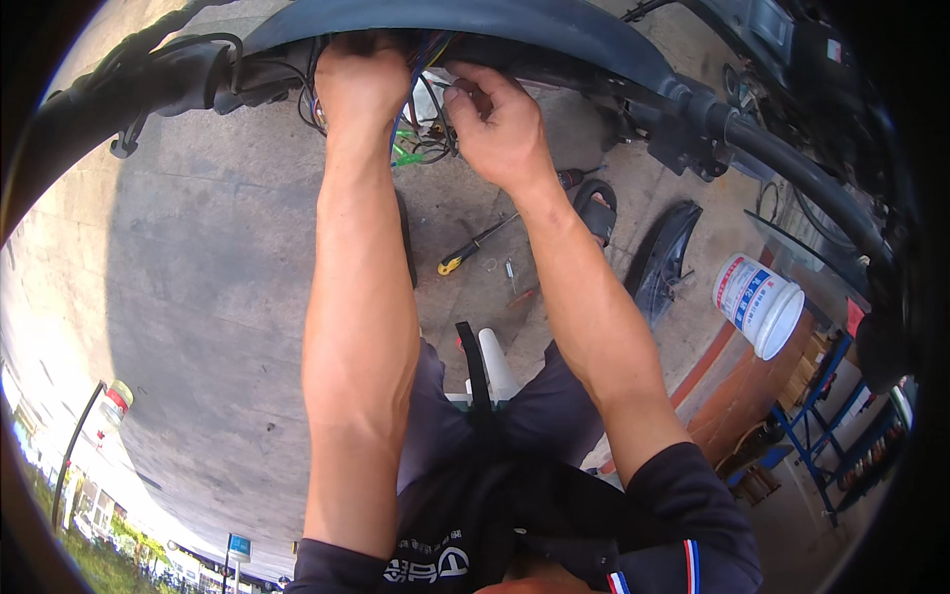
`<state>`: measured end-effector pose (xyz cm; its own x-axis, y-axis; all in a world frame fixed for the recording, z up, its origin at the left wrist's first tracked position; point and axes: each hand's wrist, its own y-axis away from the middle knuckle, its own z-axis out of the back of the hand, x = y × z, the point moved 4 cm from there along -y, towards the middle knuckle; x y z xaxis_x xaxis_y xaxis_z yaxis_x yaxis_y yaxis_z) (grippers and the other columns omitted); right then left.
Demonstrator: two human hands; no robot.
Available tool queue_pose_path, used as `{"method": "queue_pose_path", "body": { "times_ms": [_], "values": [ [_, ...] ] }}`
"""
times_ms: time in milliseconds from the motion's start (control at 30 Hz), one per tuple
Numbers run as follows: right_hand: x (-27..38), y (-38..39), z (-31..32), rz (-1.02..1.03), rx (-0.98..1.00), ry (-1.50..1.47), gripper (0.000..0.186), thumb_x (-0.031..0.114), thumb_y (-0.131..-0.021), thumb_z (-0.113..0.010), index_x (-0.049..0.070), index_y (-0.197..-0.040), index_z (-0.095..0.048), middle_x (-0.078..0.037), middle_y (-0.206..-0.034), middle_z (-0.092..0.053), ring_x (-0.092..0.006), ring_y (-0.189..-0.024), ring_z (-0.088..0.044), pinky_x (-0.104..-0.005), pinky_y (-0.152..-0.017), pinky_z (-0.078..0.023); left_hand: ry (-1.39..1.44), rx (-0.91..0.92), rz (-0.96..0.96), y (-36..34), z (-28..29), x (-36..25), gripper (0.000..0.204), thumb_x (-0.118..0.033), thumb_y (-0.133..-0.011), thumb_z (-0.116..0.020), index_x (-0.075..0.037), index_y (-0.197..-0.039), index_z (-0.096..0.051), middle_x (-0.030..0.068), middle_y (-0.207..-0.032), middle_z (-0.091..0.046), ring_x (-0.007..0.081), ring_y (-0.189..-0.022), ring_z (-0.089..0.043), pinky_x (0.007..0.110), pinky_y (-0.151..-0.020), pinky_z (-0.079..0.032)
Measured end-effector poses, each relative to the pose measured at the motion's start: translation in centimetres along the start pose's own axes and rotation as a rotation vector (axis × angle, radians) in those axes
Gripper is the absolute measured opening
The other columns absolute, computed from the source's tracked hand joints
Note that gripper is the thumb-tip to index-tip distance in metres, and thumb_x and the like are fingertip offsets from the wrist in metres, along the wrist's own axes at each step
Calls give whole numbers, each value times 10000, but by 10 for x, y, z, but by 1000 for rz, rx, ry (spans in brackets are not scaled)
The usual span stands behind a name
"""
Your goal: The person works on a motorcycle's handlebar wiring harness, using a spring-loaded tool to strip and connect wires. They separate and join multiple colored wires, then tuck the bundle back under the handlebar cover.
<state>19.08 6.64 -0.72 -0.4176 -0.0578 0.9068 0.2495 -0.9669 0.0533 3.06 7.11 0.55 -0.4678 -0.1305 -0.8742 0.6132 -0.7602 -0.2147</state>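
Observation:
Across the top runs the dark curved cover point(475, 22) of a scooter-like vehicle, with a handlebar bar point(797, 163) on the right. My left hand point(363, 84) reaches up under the cover; its fingers are hidden there. Beside it hangs a bundle of thin coloured wires point(424, 54), some blue. My right hand point(500, 129) is on the other side of these wires, fingers curled and thumb bent toward the index finger. What lies in its fingers, if anything, is too small to make out. A black cable point(451, 129) loops down near its thumb.
On the paved ground lie a yellow-and-black screwdriver point(453, 264), a small spring point(511, 270) and a black curved panel point(665, 259). A white bucket point(757, 305) stands at the right, near a blue metal rack point(811, 426). A sandaled foot point(596, 213) shows beyond my right forearm.

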Motion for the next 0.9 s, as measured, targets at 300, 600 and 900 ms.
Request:
{"method": "queue_pose_path", "body": {
  "times_ms": [300, 600, 900],
  "values": [
    [-2, 23, 15, -55, 218, 108, 293, 176, -905, -676, 15, -1149, -703, -124, -962, -732, -175, -804, -681, -315, -760, -549, -58, 108, -35, -2, -3, 8, 352, -211, -950, -640, 32, -1204, -642, 245, -1168, -693, 375, -1100, -661, 418, -955, -502],
    [-27, 73, 81, 37, 347, 223, 305, 173, -895, -678, 10, -1152, -697, -137, -943, -701, -218, -772, -671, -343, -730, -545, 20, -13, 64, -4, -22, 46, 350, -250, -910, -631, 46, -1088, -680, 256, -1089, -705, 366, -1071, -679, 409, -909, -526],
    [-96, 184, 183, -177, 210, 308, 298, 184, -891, -687, 33, -1148, -695, -138, -991, -716, -268, -859, -695, -380, -773, -545, -345, 67, -188, -27, -12, 49, 415, -330, -855, -677, 9, -1085, -735, 210, -1076, -742, 332, -1061, -707, 412, -939, -523]
  ]
}}
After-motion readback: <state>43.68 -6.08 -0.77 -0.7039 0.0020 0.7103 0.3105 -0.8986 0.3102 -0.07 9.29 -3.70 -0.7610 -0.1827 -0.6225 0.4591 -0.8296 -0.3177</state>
